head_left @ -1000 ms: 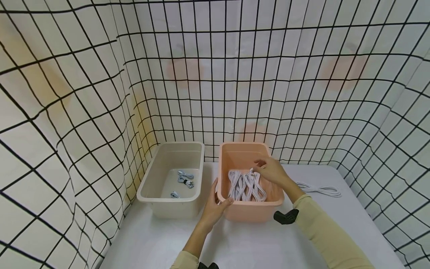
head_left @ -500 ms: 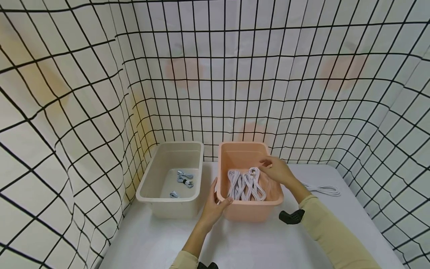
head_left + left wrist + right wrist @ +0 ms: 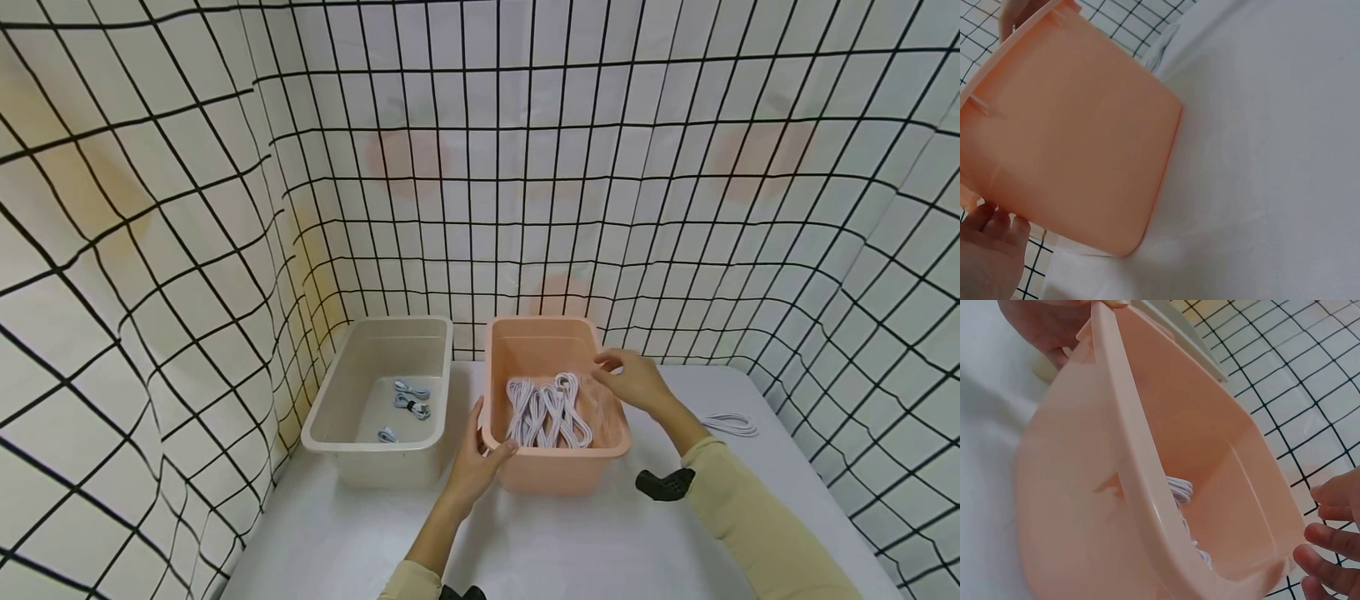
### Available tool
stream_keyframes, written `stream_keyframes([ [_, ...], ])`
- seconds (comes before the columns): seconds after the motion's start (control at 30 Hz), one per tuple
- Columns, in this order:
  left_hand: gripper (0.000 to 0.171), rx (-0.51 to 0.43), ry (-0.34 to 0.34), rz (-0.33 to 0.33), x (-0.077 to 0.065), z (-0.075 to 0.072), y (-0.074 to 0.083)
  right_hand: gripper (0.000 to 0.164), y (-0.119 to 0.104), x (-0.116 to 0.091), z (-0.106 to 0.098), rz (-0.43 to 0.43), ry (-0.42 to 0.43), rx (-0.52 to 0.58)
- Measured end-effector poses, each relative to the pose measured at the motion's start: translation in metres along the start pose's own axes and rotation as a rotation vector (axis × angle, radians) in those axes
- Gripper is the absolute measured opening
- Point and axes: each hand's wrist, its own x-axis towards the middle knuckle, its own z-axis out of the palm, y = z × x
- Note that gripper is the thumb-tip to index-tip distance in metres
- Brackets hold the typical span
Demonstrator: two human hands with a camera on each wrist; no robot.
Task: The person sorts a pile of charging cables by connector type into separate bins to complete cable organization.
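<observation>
A peach plastic bin [image 3: 551,475] stands on the table with several bundled white cables [image 3: 551,414] lying inside. My left hand [image 3: 471,477] grips its front left corner, thumb over the rim; in the left wrist view, the left fingers [image 3: 999,226] touch the bin's wall [image 3: 1079,137]. At the bin's right rim hovers my right hand [image 3: 636,383], its fingers loosely bent around nothing. The right wrist view shows the right hand [image 3: 1335,534] beside the far rim, while the bin's near wall [image 3: 1066,487] hides most of the cables.
Left of the peach bin stands a beige bin [image 3: 386,468] with a few small bluish cables [image 3: 412,400] in it. Another coiled white cable [image 3: 731,425] lies on the table to the right. Black wire mesh [image 3: 555,175] encloses the back and sides.
My right hand has drawn away from the white cables, moving right to the bin's right rim. The left hand keeps its grip on the corner.
</observation>
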Motion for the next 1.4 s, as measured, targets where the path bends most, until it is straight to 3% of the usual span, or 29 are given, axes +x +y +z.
stream_keyframes([
  [0.77,0.098,0.013,0.007,-0.021,0.003,-0.001,-0.005,0.044,0.045,-0.008,-0.020,0.070,0.051,-0.014],
  [1.07,0.095,-0.009,0.000,-0.007,0.003,0.000,-0.005,0.042,0.079,-0.014,-0.024,0.107,0.070,-0.045],
  [1.4,0.095,0.001,0.011,-0.017,0.001,0.000,-0.005,0.051,0.121,-0.023,-0.024,0.193,0.021,-0.016],
])
